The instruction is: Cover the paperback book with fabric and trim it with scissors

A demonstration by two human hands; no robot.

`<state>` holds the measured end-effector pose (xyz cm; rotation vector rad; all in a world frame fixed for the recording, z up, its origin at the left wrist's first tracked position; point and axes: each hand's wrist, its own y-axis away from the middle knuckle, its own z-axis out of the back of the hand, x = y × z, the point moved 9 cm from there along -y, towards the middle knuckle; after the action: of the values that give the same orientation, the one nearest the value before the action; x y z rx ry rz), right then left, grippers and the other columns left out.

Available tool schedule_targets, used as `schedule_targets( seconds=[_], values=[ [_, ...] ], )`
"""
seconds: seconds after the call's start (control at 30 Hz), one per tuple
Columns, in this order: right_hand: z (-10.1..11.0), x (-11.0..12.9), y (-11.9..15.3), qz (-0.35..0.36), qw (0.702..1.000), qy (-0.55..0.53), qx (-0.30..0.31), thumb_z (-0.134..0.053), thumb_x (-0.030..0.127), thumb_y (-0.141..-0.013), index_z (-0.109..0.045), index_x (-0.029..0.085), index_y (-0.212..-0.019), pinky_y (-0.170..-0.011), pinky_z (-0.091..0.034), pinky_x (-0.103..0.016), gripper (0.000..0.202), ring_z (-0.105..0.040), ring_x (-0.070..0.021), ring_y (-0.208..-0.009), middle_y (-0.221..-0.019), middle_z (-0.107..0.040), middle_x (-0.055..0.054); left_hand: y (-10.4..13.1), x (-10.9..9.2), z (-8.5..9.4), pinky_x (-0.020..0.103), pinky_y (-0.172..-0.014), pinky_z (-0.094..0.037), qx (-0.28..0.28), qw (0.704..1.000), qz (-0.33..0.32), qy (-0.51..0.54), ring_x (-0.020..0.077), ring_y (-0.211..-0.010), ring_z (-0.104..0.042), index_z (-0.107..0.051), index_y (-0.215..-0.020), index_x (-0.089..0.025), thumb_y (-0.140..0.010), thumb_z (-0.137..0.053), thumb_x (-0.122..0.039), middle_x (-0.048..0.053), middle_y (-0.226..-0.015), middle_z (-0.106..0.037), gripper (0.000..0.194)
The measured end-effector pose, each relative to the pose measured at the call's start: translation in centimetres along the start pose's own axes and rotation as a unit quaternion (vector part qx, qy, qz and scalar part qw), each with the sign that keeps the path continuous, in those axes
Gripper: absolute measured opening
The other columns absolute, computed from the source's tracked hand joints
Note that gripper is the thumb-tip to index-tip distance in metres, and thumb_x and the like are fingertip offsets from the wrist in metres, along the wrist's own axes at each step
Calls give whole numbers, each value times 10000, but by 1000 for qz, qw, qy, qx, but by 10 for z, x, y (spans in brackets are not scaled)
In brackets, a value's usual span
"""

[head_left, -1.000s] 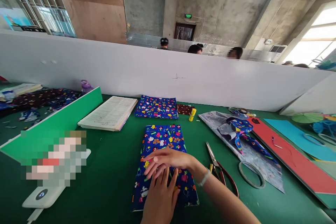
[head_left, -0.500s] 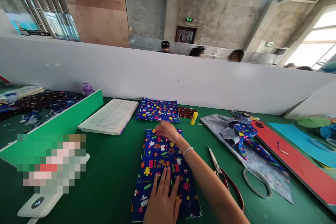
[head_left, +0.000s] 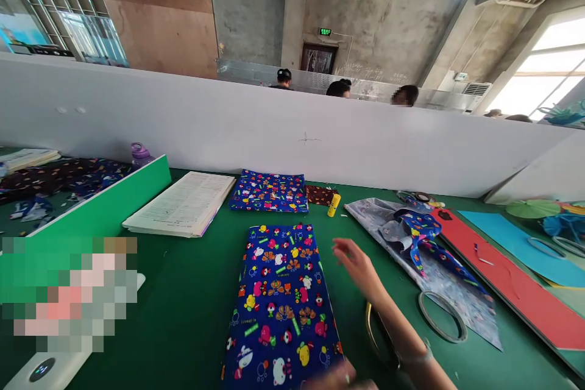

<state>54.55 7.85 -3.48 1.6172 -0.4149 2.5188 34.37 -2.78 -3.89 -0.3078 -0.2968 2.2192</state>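
"On that green table (head_left: pixel 183 298), where's the blue patterned piece (head_left: pixel 278 298)?"

"Flat before the person, its near end out of view. The left hand (head_left: pixel 339 376) is a blur by its lower right edge; I can't tell whether it grips."

"And the right hand (head_left: pixel 359 263)?"

"Loosely open, seemingly empty, just beside the piece."

"Any danger?"

"The scissors (head_left: pixel 369 330), half hidden by that forearm: a careless sweep could knock them into the piece. A tug from the left might skew it."
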Motion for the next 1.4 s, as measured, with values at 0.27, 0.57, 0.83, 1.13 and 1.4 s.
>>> schedule_targets(
  seconds=[0.27,0.57,0.83,1.13,1.4],
  values=[
    [-43,36,55,57,964,238,101,-472,336,-917,-652,232,-1148,-924,-492,-369,310,-621,-238,-1062,-1125,-674,-71,4,174,-3,609,-1005,-388,24,965,259,-3,408,-1331,-400,-441,-1413,-164,-911,-388,-520,203,-1308,-583,618],
    [-58,42,47,53,932,344,97,-484,413,-930,-525,194,-1337,-858,-505,-372,464,-644,-264,-1029,-1134,-669,-109,2,199,1,369,-859,-546,-53,673,455,580,283,-1082,-651,-424,-1386,-157,-833,-541,-599,162,-1238,-641,717],
    [-52,52,-47,68,915,387,86,-420,361,-962,-662,196,-1083,-761,-494,-349,317,-682,-264,-904,-963,-719,-100,-10,193,-27,390,-778,-564,-34,677,431,596,296,-875,-710,-636,-1094,-172,-690,-733,-509,90,-1009,-739,536],
    [-171,71,-176,193,879,403,166,-423,97,-918,-366,128,-1443,-1131,-277,-335,529,-262,-202,-1422,-1533,-332,-116,-12,199,-21,339,-791,-541,-50,783,390,482,283,-990,-653,-618,-1028,-168,-807,-557,-565,104,-1074,-663,458],
    [-159,49,-173,124,831,496,220,-572,339,-918,-594,178,-1158,-875,-514,-420,290,-604,-202,-1028,-1194,-601,-81,-11,197,-25,345,-823,-538,-32,764,412,496,293,-1031,-629,-602,-1064,-172,-793,-535,-605,118,-1107,-638,515]
  ],
)
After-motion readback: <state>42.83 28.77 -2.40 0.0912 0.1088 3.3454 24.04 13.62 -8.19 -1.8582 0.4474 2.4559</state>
